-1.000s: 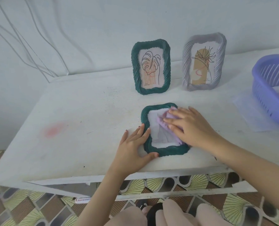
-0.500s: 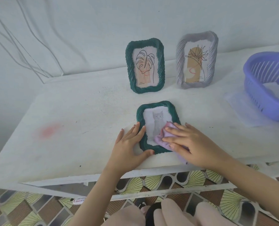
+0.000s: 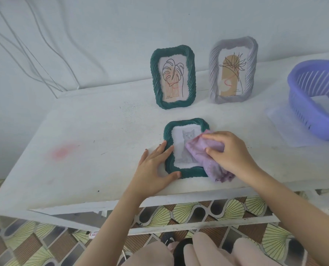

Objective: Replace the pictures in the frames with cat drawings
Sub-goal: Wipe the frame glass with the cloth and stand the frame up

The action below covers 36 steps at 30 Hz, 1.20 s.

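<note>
A green frame [image 3: 186, 172] lies flat near the front edge of the white table [image 3: 87, 135], between the two hands, and it holds a picture of a grey cat [image 3: 187, 143]. The left hand [image 3: 154, 169] lies flat on the table with its fingers spread; the fingertips rest against the frame's left edge and the thumb reaches along its lower left corner. The right hand [image 3: 231, 152] has its fingers curled around a bunched purple cloth [image 3: 207, 156], which it presses on the right side of the frame, covering part of the cat picture and the frame's right edge. The cloth's loose end hangs past the frame's lower right corner onto the table.

Beyond the hands, two more frames stand upright near the wall. A second green frame [image 3: 173, 76] shows a line drawing of a leaf, and just to its right a grey frame [image 3: 233, 71] shows a plant drawing on a tan shape. Well to the right of the right hand sits a purple basket [image 3: 313, 100] on a clear plastic sheet [image 3: 286, 127]
</note>
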Tool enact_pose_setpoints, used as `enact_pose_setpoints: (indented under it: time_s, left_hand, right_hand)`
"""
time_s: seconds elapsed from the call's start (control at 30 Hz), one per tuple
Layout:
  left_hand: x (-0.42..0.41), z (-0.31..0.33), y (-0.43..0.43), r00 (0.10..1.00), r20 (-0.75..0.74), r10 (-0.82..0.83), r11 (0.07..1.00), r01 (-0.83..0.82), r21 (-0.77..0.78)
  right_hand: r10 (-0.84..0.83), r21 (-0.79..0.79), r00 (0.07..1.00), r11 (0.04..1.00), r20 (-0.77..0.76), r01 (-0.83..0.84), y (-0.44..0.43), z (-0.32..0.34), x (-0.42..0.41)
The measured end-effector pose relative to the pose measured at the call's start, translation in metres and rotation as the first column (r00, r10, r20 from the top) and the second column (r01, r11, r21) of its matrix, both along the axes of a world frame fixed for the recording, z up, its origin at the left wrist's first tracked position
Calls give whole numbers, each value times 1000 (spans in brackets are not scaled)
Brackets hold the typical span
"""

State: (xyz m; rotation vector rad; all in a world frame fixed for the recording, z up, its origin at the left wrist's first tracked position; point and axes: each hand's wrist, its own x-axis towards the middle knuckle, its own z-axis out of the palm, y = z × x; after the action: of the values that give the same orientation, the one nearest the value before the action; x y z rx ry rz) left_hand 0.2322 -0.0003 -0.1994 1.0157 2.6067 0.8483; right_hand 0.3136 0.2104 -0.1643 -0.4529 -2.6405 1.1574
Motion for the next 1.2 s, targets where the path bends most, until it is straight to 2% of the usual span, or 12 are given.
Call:
enact_pose_setpoints:
  time_s: [0.1, 0.2, 0.33, 0.47, 0.53, 0.57, 0.63, 0.7, 0.8, 0.93, 1.1, 1.2]
  left_hand:
    - [5, 4, 4, 1000, -12, 21, 999, -21, 42]
    - [23, 14, 13, 999, 32, 44, 955, -51, 292]
    - [45, 38, 30, 895, 429, -124, 759, -193, 622]
    - [41, 48, 39, 801, 595, -69, 745, -355, 564]
    - [34, 48, 35, 788, 616, 12, 724, -432, 538]
    - [30, 48, 31, 784, 620, 35, 712, -455, 535]
    - [21, 50, 18, 777, 623, 83, 687, -498, 529]
    - [11, 54, 0, 780, 606, 158, 675, -533, 510]
    - [-6, 54, -31, 799, 490, 349, 719, -563, 407]
    - [-25, 43, -65, 804, 287, 521, 781, -585, 219]
    - [-23, 26, -70, 796, -145, 588, 791, -603, -105]
    - [-14, 24, -53, 787, -298, 540, 830, -556, 38]
  right_hand:
    - [-70, -217, 997, 974, 12, 71, 3, 4, 2]
    - [-104, -549, 994, 833, -17, 77, 5, 12, 6]
    - [-131, -772, 990, 634, -55, 41, -2, 20, 8]
    - [-61, -825, 993, 562, -100, -49, -14, 23, 6]
    - [-55, -790, 991, 610, -123, -64, -16, 21, 4]
    - [-62, -714, 990, 698, -128, -49, -15, 19, 4]
    - [-72, -418, 993, 908, -94, 26, -10, 12, 5]
    - [-59, -145, 998, 988, -19, 56, -6, 4, 9]
    - [-14, 23, 1000, 1000, 17, 13, -2, -10, 14]
    - [24, 97, 1000, 995, -15, -22, -1, -21, 13]
    - [25, 106, 999, 994, -34, -21, -1, -24, 16]
    - [29, 111, 999, 994, -45, -24, -2, -24, 16]
